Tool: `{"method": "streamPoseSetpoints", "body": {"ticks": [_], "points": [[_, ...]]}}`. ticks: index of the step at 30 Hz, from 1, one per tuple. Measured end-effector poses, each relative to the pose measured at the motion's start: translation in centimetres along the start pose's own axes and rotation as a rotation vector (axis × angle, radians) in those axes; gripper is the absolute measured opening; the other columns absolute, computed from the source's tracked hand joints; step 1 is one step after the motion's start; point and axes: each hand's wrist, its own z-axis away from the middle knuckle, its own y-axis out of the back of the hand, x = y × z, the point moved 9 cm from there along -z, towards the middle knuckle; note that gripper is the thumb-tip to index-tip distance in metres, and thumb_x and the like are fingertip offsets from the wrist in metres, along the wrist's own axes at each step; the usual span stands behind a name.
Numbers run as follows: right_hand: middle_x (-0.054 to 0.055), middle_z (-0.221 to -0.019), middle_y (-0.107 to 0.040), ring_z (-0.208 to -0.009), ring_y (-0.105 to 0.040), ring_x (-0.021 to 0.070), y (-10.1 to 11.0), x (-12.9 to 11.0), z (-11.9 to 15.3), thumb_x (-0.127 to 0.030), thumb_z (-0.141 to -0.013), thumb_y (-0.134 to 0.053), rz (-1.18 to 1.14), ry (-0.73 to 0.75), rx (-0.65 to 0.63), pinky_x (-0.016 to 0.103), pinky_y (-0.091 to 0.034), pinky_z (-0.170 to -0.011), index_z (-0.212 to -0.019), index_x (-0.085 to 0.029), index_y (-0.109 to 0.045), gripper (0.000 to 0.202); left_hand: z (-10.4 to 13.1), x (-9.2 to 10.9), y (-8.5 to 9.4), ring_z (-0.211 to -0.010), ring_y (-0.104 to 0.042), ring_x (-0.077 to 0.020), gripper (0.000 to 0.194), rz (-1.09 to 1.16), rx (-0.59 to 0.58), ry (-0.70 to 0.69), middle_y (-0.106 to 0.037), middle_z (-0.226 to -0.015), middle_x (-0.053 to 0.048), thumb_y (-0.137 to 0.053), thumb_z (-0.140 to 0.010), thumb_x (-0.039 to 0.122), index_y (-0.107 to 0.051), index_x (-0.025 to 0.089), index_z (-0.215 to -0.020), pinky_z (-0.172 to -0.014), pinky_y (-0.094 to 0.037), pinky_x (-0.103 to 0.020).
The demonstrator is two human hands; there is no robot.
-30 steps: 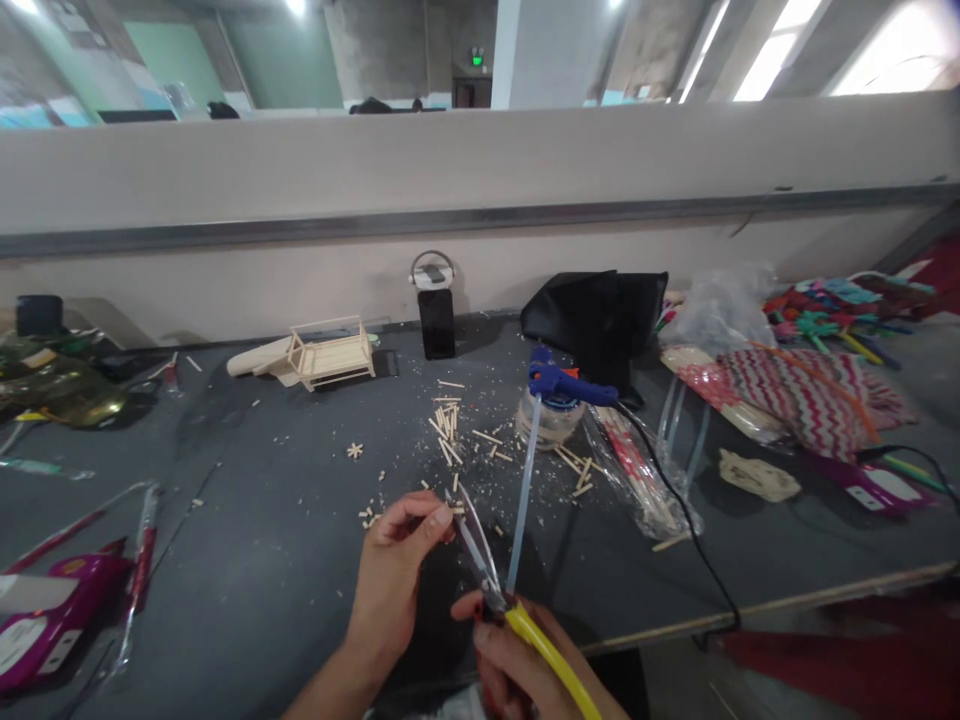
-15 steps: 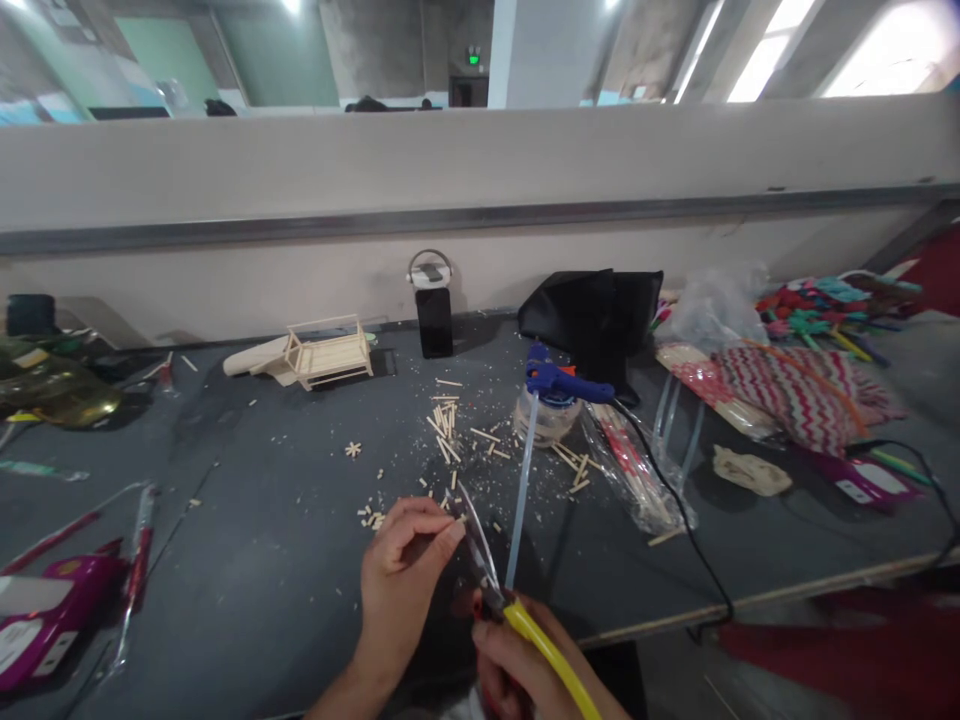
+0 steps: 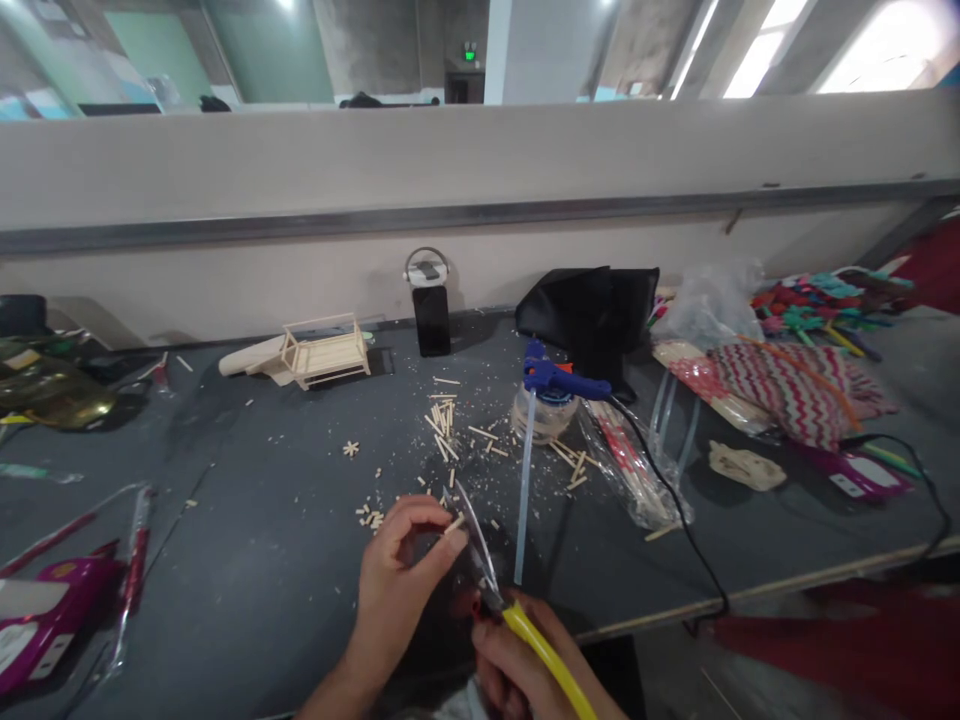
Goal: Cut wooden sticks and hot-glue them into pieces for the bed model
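Between thumb and forefinger, my left hand (image 3: 401, 570) pinches a short wooden stick (image 3: 455, 523). My right hand (image 3: 525, 650) grips yellow-handled scissors (image 3: 541, 645), whose blades point away from me and stand slightly apart beside the stick. Just beyond my left fingers lie several cut stick bits (image 3: 369, 517). Farther off is a loose pile of longer sticks (image 3: 444, 420), and a small star-shaped piece of sticks (image 3: 351, 449) sits to its left. A miniature wooden bench (image 3: 327, 356) stands near the back of the table.
A blue glue gun (image 3: 559, 378) rests on a clear jar (image 3: 541, 418), a glue stick (image 3: 526, 490) hanging from it and its cord running right. A phone (image 3: 433, 320) leans upright at the back. Bagged sticks (image 3: 630, 460) and a striped knit cloth (image 3: 784, 390) lie right; a purple package (image 3: 56, 620) lies left.
The stick in my left fingers shows more plainly beside the blades, with its angle slightly changed. My hands stay nearly in place, and the whole view has shifted a little.
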Motion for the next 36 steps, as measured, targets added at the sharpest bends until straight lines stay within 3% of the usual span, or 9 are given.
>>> {"method": "streamPoseSetpoints", "body": {"ticks": [4, 6, 9, 14, 23, 32, 36], "points": [[-0.008, -0.054, -0.044, -0.044, -0.035, 0.0071, -0.6, -0.9, 0.3, -0.064, -0.075, -0.06, -0.001, 0.043, -0.033, 0.021, -0.026, -0.043, -0.111, -0.016, -0.055, 0.061, 0.2, -2.4, -1.5, -0.104, -0.059, -0.0214, 0.038, 0.528, -0.152, 0.228, -0.066, -0.11, -0.008, -0.075, -0.076, 0.033, -0.065, 0.023, -0.111, -0.093, -0.045, -0.031], [-0.008, -0.054, -0.044, -0.044, -0.032, 0.0066, -0.8, -0.8, 0.2, -0.065, -0.074, -0.061, 0.002, 0.056, -0.05, 0.021, -0.024, -0.043, -0.112, -0.015, -0.056, 0.063, 0.4, -2.9, -2.3, -0.109, -0.06, -0.0236, 0.051, 0.674, -0.233, 0.302, -0.067, -0.115, -0.011, -0.077, -0.074, 0.034, -0.061, 0.021, -0.121, -0.096, -0.045, -0.033], [-0.008, -0.055, -0.045, -0.045, -0.033, 0.0069, -0.9, -0.8, 0.1, -0.064, -0.074, -0.062, 0.011, 0.075, -0.049, 0.022, -0.026, -0.045, -0.112, -0.014, -0.056, 0.063, 0.6, -3.2, -3.0, -0.101, -0.065, -0.0231, 0.057, 0.773, -0.321, 0.349, -0.07, -0.11, -0.012, -0.081, -0.069, 0.035, -0.063, 0.019, -0.121, -0.093, -0.048, -0.032], [-0.007, -0.054, -0.045, -0.049, -0.038, 0.0088, -0.9, -0.9, 0.2, -0.062, -0.073, -0.062, 0.02, 0.055, -0.053, 0.022, -0.03, -0.048, -0.11, -0.014, -0.058, 0.06, 0.4, -3.2, -3.4, -0.092, -0.069, -0.0212, 0.061, 0.81, -0.378, 0.364, -0.074, -0.103, -0.009, -0.085, -0.063, 0.031, -0.064, 0.02, -0.12, -0.087, -0.052, -0.03], [-0.005, -0.059, -0.051, -0.051, -0.04, 0.0094, -0.6, -1.2, 0.5, -0.059, -0.075, -0.059, 0.059, 0.041, -0.029, 0.024, -0.032, -0.051, -0.116, -0.009, -0.053, 0.065, 0.4, -3.5, -3.6, -0.088, -0.07, -0.017, 0.062, 0.801, -0.366, 0.409, -0.075, -0.098, -0.006, -0.087, -0.061, 0.024, -0.066, 0.021, -0.119, -0.082, -0.053, -0.024], [-0.004, -0.059, -0.057, -0.051, -0.049, 0.0111, -0.2, -0.2, 0.1, -0.043, -0.075, -0.061, 0.003, 0.006, -0.054, 0.024, -0.035, -0.051, -0.118, -0.012, -0.053, 0.054, 0.5, -3.4, -4.0, -0.086, -0.069, -0.0164, 0.062, 0.774, -0.387, 0.476, -0.075, -0.096, -0.008, -0.088, -0.059, 0.024, -0.067, 0.018, -0.117, -0.079, -0.051, -0.021], [-0.002, -0.063, -0.06, -0.054, -0.054, 0.0124, -0.2, 0.5, -0.3, -0.044, -0.075, -0.061, -0.03, -0.009, -0.107, 0.025, -0.039, -0.054, -0.117, -0.015, -0.057, 0.051, 0.8, -3.5, -4.3, -0.085, -0.069, -0.0165, 0.062, 0.779, -0.4, 0.5, -0.075, -0.095, -0.008, -0.088, -0.058, 0.023, -0.068, 0.018, -0.116, -0.078, -0.051, -0.021]]}}
